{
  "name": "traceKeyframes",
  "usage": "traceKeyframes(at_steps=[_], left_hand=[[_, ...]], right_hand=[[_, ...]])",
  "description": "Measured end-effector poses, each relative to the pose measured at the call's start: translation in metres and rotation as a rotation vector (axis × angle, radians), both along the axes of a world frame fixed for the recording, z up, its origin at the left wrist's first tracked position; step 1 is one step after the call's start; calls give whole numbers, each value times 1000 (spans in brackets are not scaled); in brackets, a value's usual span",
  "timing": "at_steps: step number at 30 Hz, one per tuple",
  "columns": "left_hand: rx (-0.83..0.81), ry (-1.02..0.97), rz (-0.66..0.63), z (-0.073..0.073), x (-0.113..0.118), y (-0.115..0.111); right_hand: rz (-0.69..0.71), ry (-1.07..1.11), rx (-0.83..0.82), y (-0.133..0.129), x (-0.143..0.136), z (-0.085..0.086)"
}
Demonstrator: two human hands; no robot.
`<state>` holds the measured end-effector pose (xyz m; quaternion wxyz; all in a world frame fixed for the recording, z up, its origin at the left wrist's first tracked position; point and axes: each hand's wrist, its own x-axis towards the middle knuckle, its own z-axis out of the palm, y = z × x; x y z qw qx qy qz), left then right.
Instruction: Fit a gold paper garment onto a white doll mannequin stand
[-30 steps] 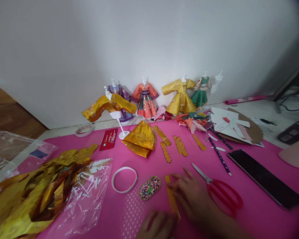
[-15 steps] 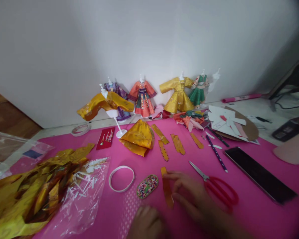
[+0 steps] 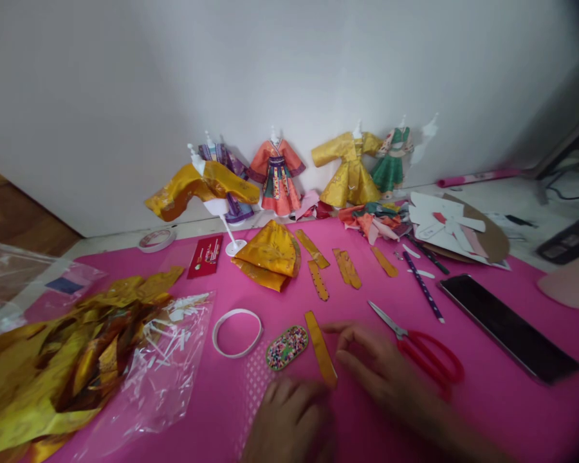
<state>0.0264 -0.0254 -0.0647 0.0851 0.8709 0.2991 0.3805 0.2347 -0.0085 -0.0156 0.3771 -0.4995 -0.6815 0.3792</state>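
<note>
The right hand, lower centre of the frame, has thumb and index finger apart, its forearm close to the red-handled scissors; a sideways sweep could drag the handles or swing the blades towards the fingers. The left hand, bottom centre, is curled and blurred, so whether it grips anything cannot be told. It sits just below an oval case speckled with coloured bits; a nudge might tip it, spilling them if they are loose. The yellow strip lies flat between the case and the right index finger, contact unclear; being thin and narrow, it could crease or slide under uneven pressure.

A pink mat spreads across the lower frame. At lower left are a heap of yellow brocade and a clear plastic bag; a dark phone lies at right. Upper left of centre, a yellow top hangs on a white stand, near a folded yellow skirt. Scissors to the right and case to the left would limit sideways room around the strip. Above the scissors lies a polka-dot pencil.
</note>
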Motion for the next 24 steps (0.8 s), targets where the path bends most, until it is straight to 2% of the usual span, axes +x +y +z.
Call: traceKeyframes(at_steps=[4, 7, 11, 15, 20, 24], left_hand=[[104, 166, -1, 3, -3, -1], [80, 276, -37, 5, -4, -3], [85, 264, -58, 12, -3, -5], [184, 322, -45, 20, -4, -14], [186, 455, -103, 20, -9, -26], [158, 489, -87, 20, -8, -27]], right_hand=[[-16, 16, 31, 1, -1, 0], [-15, 26, 39, 2, -2, 0], [-38, -53, -26, 3, -3, -1], [-19, -134, -99, 2, -4, -3], [31, -174, -129, -1, -8, -4], [77, -194, -148, -2, -10, -2]])
